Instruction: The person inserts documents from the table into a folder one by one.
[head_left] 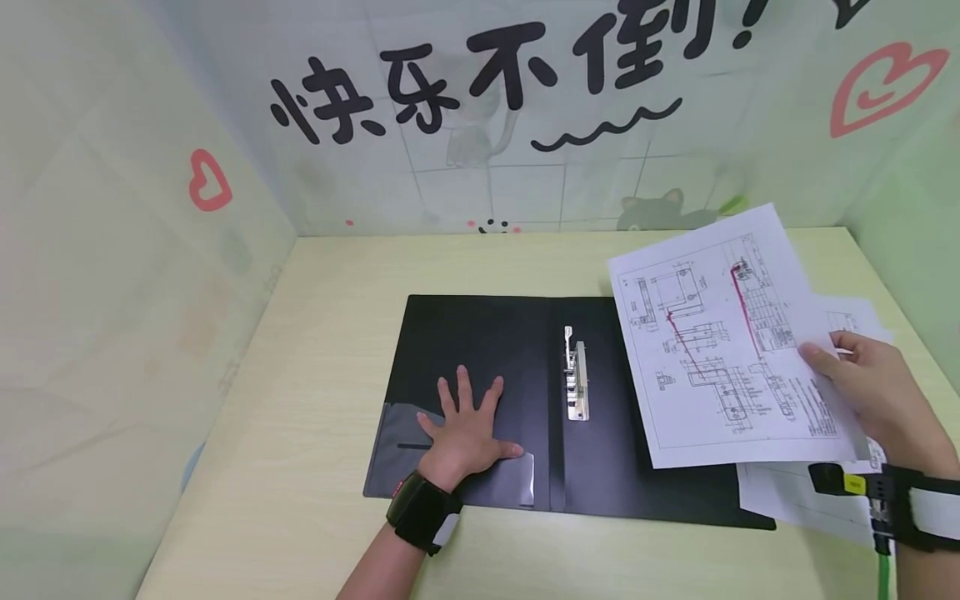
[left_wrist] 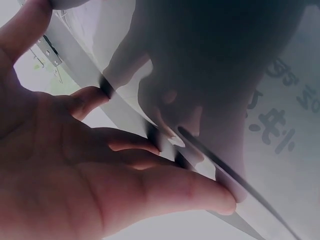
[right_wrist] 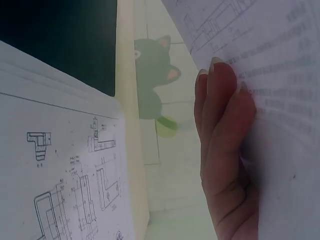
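A black clip folder (head_left: 480, 333) lies spread flat on the table, with a metal lever clip (head_left: 577, 379) beside its spine. My left hand (head_left: 467, 437), fingers spread, rests on the clear pocket (head_left: 517, 487) of its left cover; the left wrist view shows the hand mirrored in the glossy surface. At the right, my right hand (head_left: 873, 383) pinches a printed drawing sheet (head_left: 697, 350) by its right edge, thumb on top and fingers (right_wrist: 225, 115) behind. That sheet is raised and tilted over the right cover. More drawing sheets (head_left: 795, 500) lie beneath it, overlapping the folder's right edge.
A pale wooden table (head_left: 315, 350) carries everything. Behind it hangs a printed backdrop (head_left: 450, 183) with large black characters and hearts, and curtain-like sides stand left and right. A green cable (head_left: 883, 575) runs down from the right wrist's camera strap.
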